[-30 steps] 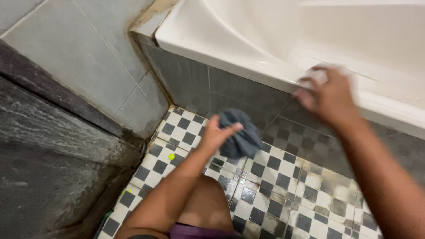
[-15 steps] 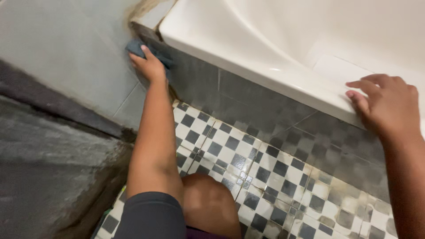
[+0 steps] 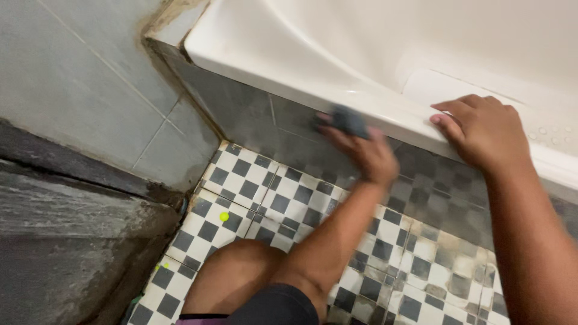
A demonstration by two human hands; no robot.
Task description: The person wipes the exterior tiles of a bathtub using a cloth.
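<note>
My left hand presses a dark blue-grey scrub pad against the grey tiled side panel of the white bathtub, just under the rim. The hand is blurred from motion. My right hand rests flat on the tub rim to the right, fingers spread and curled over the edge, holding nothing. My bent knee shows at the bottom.
The black-and-white checkered floor runs below the tub, stained towards the right. A small yellow-green speck lies on it. Grey wall tiles and a dark rough ledge stand at the left.
My left hand swept the pad from the tub's left corner rightwards along the side panel. The right hand has stayed on the rim.
</note>
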